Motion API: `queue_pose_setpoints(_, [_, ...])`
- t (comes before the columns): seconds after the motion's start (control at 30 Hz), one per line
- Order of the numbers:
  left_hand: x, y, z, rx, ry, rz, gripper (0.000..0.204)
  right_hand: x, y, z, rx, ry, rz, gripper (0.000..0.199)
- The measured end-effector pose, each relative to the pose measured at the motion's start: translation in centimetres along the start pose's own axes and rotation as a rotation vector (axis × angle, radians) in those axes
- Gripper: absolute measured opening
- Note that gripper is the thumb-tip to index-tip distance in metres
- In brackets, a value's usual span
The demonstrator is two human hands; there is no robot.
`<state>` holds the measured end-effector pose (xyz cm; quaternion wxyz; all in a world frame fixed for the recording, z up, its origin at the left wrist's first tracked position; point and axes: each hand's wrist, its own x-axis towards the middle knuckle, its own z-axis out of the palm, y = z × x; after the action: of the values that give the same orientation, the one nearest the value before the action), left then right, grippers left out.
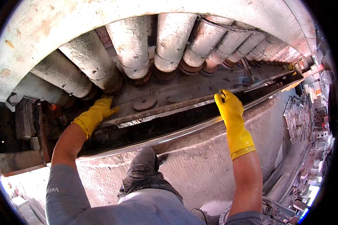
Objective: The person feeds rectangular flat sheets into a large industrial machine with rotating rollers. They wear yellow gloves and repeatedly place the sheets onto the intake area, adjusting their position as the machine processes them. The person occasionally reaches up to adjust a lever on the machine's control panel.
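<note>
Both my hands wear yellow rubber gloves. My left hand (96, 114) reaches in at the left end of a grey ledge (199, 92), below a thick pale cylinder (90, 62). Its thumb points out to the right, apart from the fingers. On the ledge, to the right of that hand, lies a flat round disc (150, 102) with a hole in its middle. My right hand (231, 112) is raised over the long dark slot (184, 118) in front of the ledge. Its fingers are curled closed; whatever they may hold cannot be made out.
A row of dusty cylinders (174, 41) hangs above the ledge beneath a large curved pale housing (82, 18). A shiny metal rail (169, 138) borders the slot on my side. Stacked slabs (298, 118) and clutter stand at the right.
</note>
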<state>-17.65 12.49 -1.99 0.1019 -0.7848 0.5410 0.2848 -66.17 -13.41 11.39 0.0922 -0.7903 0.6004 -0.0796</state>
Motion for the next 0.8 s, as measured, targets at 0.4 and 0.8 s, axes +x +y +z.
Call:
queue_pose_setpoints(0.4, [3.0, 3.4, 1.9, 0.019, 0.257, -0.132, 0.08, -1.8, 1.1, -0.6, -0.028, -0.022, -0.004, 0.051])
queue_pose_setpoints(0.8, [4.3, 4.4, 4.8, -0.082, 0.445, -0.178, 0.056, -8.0, 5.3, -1.4, 0.136, 0.002, -0.009, 0.046])
